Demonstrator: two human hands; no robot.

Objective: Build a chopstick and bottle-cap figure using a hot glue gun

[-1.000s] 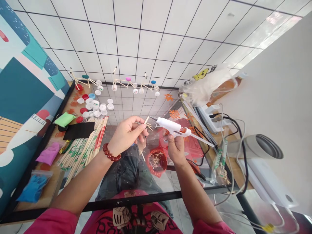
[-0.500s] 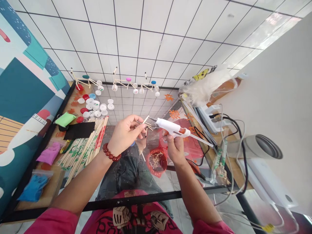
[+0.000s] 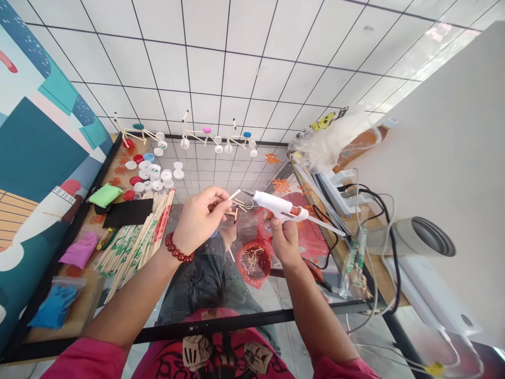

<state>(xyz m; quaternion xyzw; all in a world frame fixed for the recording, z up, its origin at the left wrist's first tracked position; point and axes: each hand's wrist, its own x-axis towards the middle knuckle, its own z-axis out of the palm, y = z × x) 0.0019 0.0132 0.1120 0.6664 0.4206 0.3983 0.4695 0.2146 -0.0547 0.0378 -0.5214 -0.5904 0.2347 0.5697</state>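
Between the fingertips of my left hand (image 3: 205, 216) is a short wooden stick (image 3: 235, 195), its free end pointing up and right. My right hand (image 3: 284, 239) is wrapped round the handle of a white hot glue gun (image 3: 276, 204). The gun's dark nozzle (image 3: 248, 193) is close to the stick's free end; whether they touch I cannot tell. A glue stick (image 3: 325, 225) juts from the gun's back. Just below my left fingers are more short sticks joined in a small frame (image 3: 235, 213), partly hidden by the hand.
Bottle caps (image 3: 157, 176) and bundled chopsticks (image 3: 136, 239) lie on the left of the glass table. Small stick models (image 3: 239, 139) with cap wheels stand along the back. A red basket (image 3: 255, 281) holding sticks shows below the glass. Cables (image 3: 390, 226) and a power strip (image 3: 343, 189) are at right.
Both hands stay almost where they were. The stick in my left hand has tilted slightly lower beside the nozzle, and the view has shifted a little.
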